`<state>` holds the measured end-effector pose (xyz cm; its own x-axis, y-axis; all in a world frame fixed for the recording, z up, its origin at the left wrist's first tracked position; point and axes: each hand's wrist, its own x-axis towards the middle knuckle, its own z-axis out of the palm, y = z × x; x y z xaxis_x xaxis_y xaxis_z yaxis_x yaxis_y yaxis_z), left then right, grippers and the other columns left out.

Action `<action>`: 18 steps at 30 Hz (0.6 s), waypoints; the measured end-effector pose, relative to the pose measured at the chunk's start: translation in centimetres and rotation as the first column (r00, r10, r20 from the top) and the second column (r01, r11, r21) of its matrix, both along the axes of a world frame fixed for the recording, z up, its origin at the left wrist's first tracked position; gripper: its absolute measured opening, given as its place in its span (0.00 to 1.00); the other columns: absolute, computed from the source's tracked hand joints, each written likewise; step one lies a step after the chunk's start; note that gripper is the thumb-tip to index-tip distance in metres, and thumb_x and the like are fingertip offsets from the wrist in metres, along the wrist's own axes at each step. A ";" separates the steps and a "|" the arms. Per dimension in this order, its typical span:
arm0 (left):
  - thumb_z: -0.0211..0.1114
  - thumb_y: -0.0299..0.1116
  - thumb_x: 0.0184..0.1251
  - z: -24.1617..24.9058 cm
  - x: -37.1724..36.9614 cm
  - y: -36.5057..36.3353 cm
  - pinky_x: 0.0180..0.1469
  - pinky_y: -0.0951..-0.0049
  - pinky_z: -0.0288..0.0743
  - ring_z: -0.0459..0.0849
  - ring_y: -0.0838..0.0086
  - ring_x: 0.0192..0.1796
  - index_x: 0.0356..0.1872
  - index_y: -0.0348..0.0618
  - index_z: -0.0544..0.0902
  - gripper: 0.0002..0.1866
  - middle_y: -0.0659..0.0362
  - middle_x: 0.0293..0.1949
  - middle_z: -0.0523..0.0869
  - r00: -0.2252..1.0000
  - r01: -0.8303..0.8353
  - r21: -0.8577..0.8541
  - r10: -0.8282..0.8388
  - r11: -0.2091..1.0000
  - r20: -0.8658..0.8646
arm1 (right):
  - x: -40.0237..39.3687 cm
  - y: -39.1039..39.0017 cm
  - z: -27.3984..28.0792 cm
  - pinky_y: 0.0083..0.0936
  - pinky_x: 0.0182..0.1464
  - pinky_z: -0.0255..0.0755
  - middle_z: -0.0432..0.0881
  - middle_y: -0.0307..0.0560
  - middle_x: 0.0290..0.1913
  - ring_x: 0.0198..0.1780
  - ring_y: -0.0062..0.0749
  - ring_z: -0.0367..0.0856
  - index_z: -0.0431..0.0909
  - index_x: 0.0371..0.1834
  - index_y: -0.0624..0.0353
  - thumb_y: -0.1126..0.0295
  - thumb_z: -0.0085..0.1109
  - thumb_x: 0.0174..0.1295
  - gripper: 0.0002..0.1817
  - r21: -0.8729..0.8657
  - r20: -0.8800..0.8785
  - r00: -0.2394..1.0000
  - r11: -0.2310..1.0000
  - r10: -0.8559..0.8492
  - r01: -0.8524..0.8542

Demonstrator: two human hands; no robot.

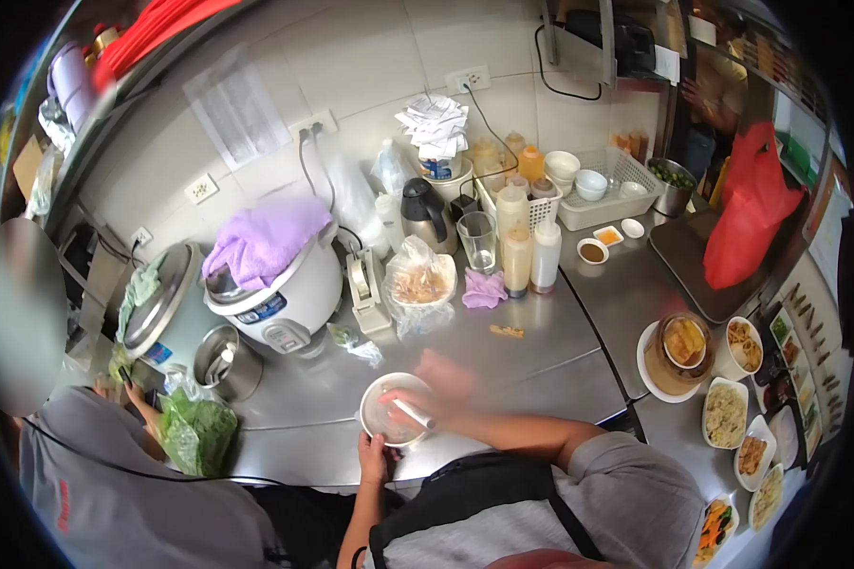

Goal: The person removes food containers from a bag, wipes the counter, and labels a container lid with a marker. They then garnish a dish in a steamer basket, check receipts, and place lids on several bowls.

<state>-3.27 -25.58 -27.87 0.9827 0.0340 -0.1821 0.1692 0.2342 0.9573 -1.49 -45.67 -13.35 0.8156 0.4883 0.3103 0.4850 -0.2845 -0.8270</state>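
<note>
White bowl (pixel 374 415) in the left hand (pixel 375 459), right hand (pixel 444 394) blurred over it

The left fingers grasp the bowl at its near side, just above the steel counter (pixel 294 408). The right fingers are at the bowl's far right side, by a white stick (pixel 413 412) that slants across its rim. Motion blur hides their shape, so I cannot tell whether they grasp the stick or are released.

Just beyond the fingers, a small plastic packet (pixel 363 353) lies to the left and a brown scrap (pixel 508 332) to the right. Farther out from them stand a tape dispenser (pixel 368 296), a bowl in clear plastic (pixel 421 284), a pink cloth (pixel 485 290), a glass (pixel 478 248), a flask (pixel 425 216) and squeeze bottles (pixel 516 261).

Left of the fingers are a green bag (pixel 197 434), a metal pot (pixel 240 372) and, farther off, a white cooker (pixel 299 294) with a purple cloth (pixel 264 242) on top. A co-worker (pixel 123 493) in grey stands beyond the bag, one hand (pixel 146 410) near it.

Well to the right of the fingers sit a round steamer (pixel 671 372) on a white plate (pixel 647 371), a cup of noodles (pixel 742 347) and dishes of food (pixel 726 413). Beyond these, a red bag (pixel 748 213) rests over a dark tray (pixel 678 256).
</note>
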 end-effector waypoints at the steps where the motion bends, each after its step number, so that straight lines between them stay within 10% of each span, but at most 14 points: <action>1: 0.52 0.38 0.56 0.4 -0.1 -0.3 0.14 0.78 0.67 0.69 0.77 0.15 0.35 0.41 0.65 0.12 0.61 0.18 0.68 1.000 -0.005 0.019 0.005 1.000 -0.021 | -0.2 -0.5 1.4 0.26 0.44 0.63 0.71 0.44 0.40 0.43 0.31 0.69 0.68 0.43 0.57 0.63 0.51 0.55 0.15 0.006 -0.006 0.999 0.999 -0.038 0.038; 6: 0.53 0.37 0.55 1.2 -0.6 -2.2 0.12 0.79 0.63 0.68 0.78 0.13 0.32 0.41 0.63 0.12 0.61 0.17 0.67 0.977 -0.168 -0.009 0.165 0.986 -0.132 | 0.7 2.3 -1.4 0.26 0.34 0.67 0.72 0.34 0.26 0.32 0.23 0.70 0.72 0.35 0.55 0.57 0.57 0.49 0.16 0.446 -0.141 0.968 0.860 -0.208 0.249; 9: 0.52 0.39 0.56 0.8 -0.7 -2.5 0.10 0.79 0.62 0.68 0.78 0.12 0.35 0.39 0.64 0.14 0.60 0.17 0.70 0.974 -0.177 0.049 0.182 0.983 -0.134 | 3.0 3.2 -3.9 0.20 0.34 0.69 0.78 0.41 0.32 0.33 0.21 0.74 0.73 0.38 0.61 0.67 0.52 0.54 0.12 0.140 -0.455 0.870 0.949 -0.190 0.281; 13: 0.56 0.37 0.53 1.6 -1.7 -3.1 0.14 0.80 0.62 0.68 0.80 0.14 0.40 0.37 0.61 0.19 0.59 0.20 0.71 0.952 -0.217 0.018 0.216 0.976 -0.217 | 4.4 3.7 -8.0 0.11 0.14 0.62 0.69 0.39 0.22 0.18 0.16 0.70 0.69 0.25 0.62 0.73 0.56 0.50 0.06 0.267 -0.277 0.956 0.948 -0.095 0.172; 18: 0.57 0.37 0.52 1.7 -1.6 -2.8 0.15 0.81 0.63 0.68 0.81 0.15 0.41 0.36 0.60 0.21 0.59 0.21 0.71 0.953 -0.194 -0.013 0.185 0.981 -0.239 | 4.3 4.2 -8.9 0.10 0.13 0.60 0.68 0.37 0.17 0.16 0.15 0.69 0.64 0.19 0.60 0.77 0.56 0.47 0.09 0.219 -0.285 0.950 0.956 -0.128 0.195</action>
<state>-4.89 -28.35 -26.15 0.8878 0.2045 -0.4122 0.3384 0.3169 0.8860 2.79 -41.50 -22.25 0.9458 0.2804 0.1636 0.2027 -0.1165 -0.9723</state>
